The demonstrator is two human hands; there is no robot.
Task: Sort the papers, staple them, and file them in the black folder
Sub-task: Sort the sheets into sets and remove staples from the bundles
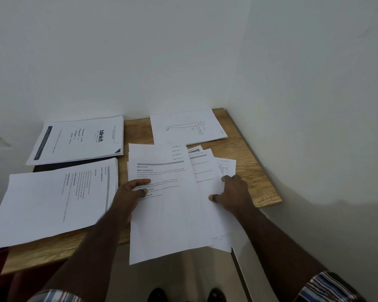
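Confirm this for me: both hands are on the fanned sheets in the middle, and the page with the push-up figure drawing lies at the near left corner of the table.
Not quite. Both hands, left hand and right hand, are on the fanned sheets, but the head view shows the push-up figure page at the table's far right corner, by the wall.

You can read "blinkit" on the far-left sheet (79, 139). The top page of the middle stack (162, 192) carries the heading "INITIAL SCENE SETUP"; the near-left page (52, 199) shows the same words.
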